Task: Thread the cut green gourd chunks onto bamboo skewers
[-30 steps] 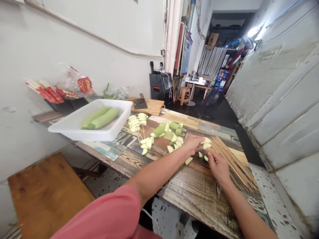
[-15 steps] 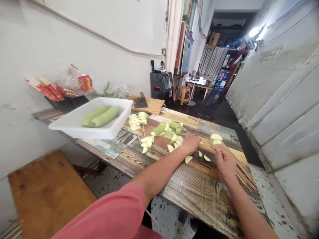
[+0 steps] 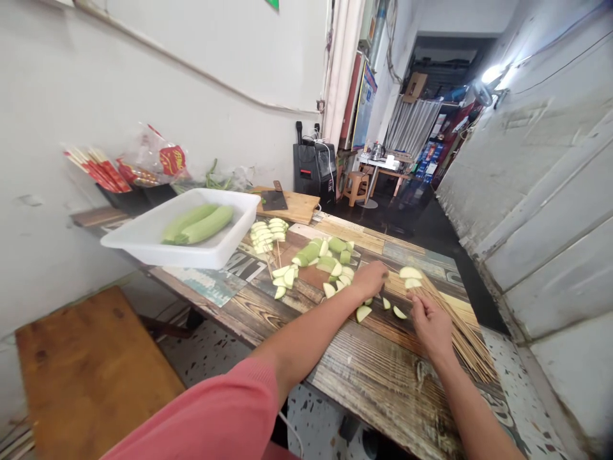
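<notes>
Coral-pink short sleeve [image 3: 215, 415] on left arm; forearms bare; left hand [image 3: 371, 279], right hand [image 3: 430, 322] bare.

Only partly readable text: big white block letters are showing on the printed table top [image 3: 383, 370], just beside the white tub [image 3: 218, 252]. They're reading roughly "LIV", the rest is running under the tub, so not certain. A red label on the plastic bag [image 3: 165, 160] against the wall is carrying light lettering, too blurred to read. The poster [image 3: 366, 102] by the doorway is showing print, too small to read.
</notes>
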Action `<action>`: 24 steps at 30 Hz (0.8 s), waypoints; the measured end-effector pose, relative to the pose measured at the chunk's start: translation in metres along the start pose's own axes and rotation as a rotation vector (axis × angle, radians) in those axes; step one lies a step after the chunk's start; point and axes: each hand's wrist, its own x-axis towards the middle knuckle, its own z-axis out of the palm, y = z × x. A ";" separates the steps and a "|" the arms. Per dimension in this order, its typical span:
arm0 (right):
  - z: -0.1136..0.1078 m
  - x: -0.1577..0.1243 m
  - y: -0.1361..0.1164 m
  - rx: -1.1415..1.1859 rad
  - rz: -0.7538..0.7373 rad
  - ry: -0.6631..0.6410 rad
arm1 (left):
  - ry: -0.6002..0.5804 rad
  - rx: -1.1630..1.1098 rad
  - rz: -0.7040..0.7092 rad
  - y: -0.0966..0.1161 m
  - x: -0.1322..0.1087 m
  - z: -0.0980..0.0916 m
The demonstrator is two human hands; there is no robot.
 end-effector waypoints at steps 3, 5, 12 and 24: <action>0.000 -0.002 -0.003 -0.031 -0.045 -0.016 | 0.144 -0.367 -0.113 -0.008 0.009 -0.002; 0.000 -0.004 -0.004 -0.037 -0.100 -0.045 | 0.182 -0.678 -0.275 -0.012 0.016 -0.006; 0.005 -0.008 -0.002 -0.058 -0.187 -0.179 | 0.259 -1.353 -0.554 -0.013 0.025 -0.029; 0.008 -0.011 -0.001 -0.063 -0.223 -0.232 | 0.232 -1.510 -0.635 -0.012 0.023 -0.037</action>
